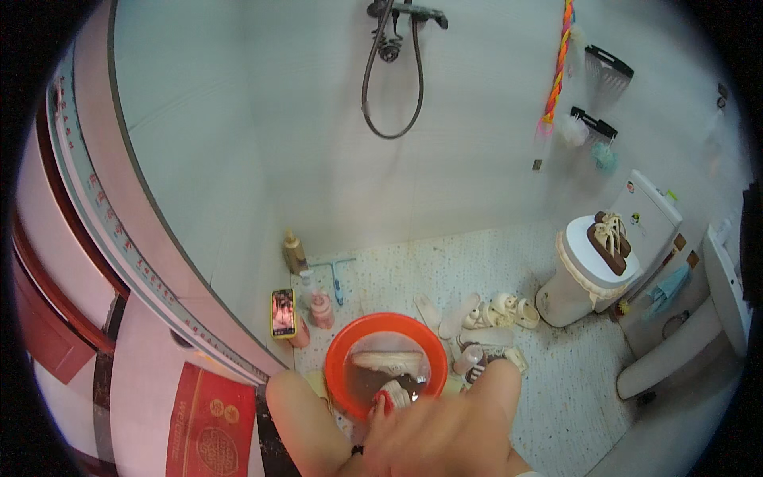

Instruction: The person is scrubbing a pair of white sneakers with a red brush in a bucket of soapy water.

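Observation:
An orange-red plastic basin with murky water stands on the floor between the person's bare knees. A pale shoe lies in the water on its far side. Nearer, a red-and-white item, too unclear to name, is at the basin's near edge. The fingers of my left hand are closed on its red part; a dark band is near that wrist. My right hand is a large blur in front, close to the camera, and hides much of my left hand. Its fingers cannot be made out.
A phone with a lit screen, a pink bottle and a squeegee are left of the basin. Slippers and white clogs lie to the right. Brown shoes rest on a lidded bin beside the toilet. A red mat lies left.

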`<state>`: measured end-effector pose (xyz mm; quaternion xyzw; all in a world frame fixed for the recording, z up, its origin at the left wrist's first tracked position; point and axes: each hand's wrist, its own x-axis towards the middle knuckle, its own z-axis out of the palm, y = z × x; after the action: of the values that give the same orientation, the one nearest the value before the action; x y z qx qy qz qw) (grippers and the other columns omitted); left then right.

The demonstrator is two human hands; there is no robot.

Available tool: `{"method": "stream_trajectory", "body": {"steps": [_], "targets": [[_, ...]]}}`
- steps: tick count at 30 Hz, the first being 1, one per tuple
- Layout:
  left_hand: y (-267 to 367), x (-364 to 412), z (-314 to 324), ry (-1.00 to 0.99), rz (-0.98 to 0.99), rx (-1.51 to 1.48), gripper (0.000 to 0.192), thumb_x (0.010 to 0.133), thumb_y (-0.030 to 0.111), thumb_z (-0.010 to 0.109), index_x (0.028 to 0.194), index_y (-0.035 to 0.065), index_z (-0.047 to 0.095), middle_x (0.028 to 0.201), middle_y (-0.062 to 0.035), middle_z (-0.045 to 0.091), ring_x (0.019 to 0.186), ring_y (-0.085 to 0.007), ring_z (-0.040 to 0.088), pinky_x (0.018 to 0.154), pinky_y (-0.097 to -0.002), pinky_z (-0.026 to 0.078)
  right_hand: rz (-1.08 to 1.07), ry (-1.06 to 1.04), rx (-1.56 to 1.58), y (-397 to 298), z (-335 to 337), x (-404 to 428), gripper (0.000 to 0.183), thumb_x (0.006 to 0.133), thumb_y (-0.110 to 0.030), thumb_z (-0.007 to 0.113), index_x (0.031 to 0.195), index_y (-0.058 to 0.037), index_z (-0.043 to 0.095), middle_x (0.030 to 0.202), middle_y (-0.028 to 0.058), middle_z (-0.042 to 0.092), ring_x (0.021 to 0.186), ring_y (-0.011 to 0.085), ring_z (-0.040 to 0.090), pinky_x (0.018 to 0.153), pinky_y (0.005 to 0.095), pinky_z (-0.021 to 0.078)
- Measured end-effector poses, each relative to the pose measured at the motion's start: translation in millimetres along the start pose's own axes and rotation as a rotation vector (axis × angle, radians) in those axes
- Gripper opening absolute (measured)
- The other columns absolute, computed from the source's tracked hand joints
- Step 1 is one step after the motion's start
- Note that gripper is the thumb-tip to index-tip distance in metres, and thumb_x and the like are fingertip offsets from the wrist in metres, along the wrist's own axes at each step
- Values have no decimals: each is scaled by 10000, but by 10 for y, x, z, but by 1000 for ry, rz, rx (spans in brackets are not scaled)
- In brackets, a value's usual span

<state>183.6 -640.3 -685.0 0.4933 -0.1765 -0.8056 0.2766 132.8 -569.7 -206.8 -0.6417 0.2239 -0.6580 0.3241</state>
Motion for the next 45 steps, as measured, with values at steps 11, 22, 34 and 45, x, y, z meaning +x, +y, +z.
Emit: {"method": "stream_trajectory", "body": {"steps": [11, 22, 34, 45], "targets": [[-92, 261, -135, -89, 128, -106, 389, 796, 413, 569, 956, 59, 566, 885, -14, 578, 779, -107, 539, 650, -251, 439, 543, 610, 178, 960, -155, -150, 207, 816, -119, 532, 931, 38, 603, 523, -31, 413, 469, 55, 329, 462, 192, 280], [-181, 162, -46, 117, 44, 6, 364, 733, 442, 637, 795, 90, 567, 693, 24, 545, 593, -80, 499, 548, -234, 409, 1204, 995, 192, 2569, -738, -2570, 112, 801, -146, 581, 803, -34, 580, 527, -48, 411, 421, 39, 345, 384, 173, 259], [42, -19, 101, 133, 16, -58, 305, 773, 392, 613, 785, 92, 559, 682, 21, 537, 564, -67, 479, 511, -217, 391, 1360, 732, -150, 2767, -591, -3119, 67, 764, -113, 608, 745, -49, 607, 559, -38, 482, 447, 43, 393, 412, 183, 287], [86, -16, 89, 118, 45, -136, 299, 780, 395, 602, 689, 116, 545, 604, 37, 516, 501, -63, 469, 453, -198, 370, 1322, 631, -166, 2994, -561, -3329, 76, 777, -80, 559, 802, -31, 613, 633, -41, 529, 515, 33, 426, 464, 178, 327]]}}
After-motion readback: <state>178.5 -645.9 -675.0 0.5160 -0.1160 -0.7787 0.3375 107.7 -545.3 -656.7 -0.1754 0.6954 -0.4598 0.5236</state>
